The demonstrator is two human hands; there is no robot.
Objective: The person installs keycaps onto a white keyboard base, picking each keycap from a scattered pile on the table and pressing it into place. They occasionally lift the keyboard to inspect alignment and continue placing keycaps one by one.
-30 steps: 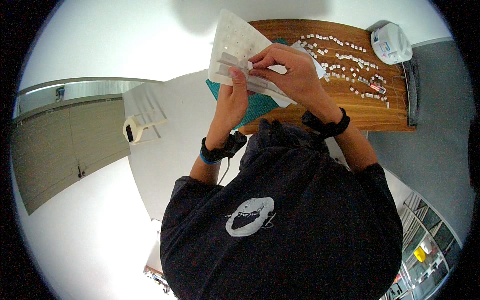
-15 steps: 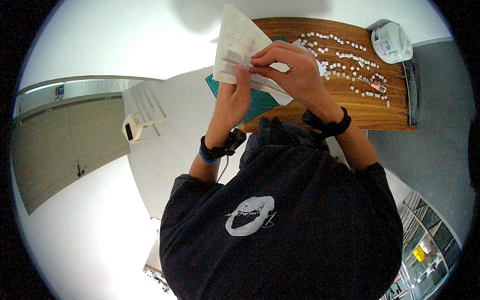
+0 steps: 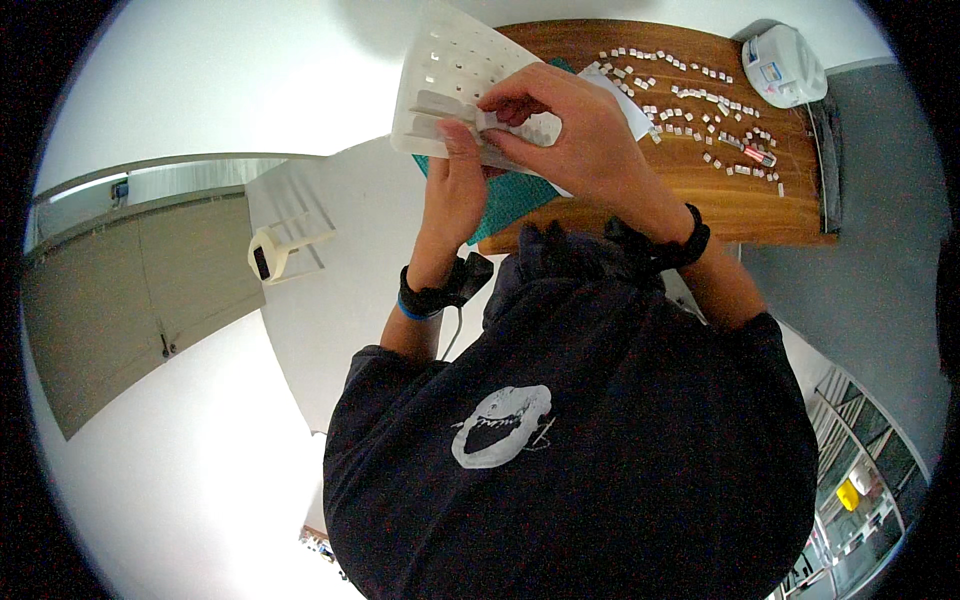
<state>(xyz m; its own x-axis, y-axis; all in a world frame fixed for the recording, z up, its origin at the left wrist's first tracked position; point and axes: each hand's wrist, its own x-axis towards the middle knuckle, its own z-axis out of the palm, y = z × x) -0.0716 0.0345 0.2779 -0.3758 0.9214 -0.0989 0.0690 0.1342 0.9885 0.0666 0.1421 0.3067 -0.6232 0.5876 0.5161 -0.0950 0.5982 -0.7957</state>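
Observation:
My left hand grips a thin white plastic panel by its near edge, thumb on top. Rows of small holes run across the panel, and raised light-grey bars lie near its lower side. The panel is held up, tilted, above the table. Over its right part, my right hand has thumb and fingers curled together at the end of the bars. Whatever is between those fingertips is too small or hidden to make out.
Many small white keycaps lie in loose rows on the wooden table. A green cutting mat and a white sheet are under my hands. A red-and-white tube and a white appliance stand further right.
The panel has shifted left and turned, so its rows of holes show more clearly. Both hands moved with it, and my right hand's fingers curled more over the panel.

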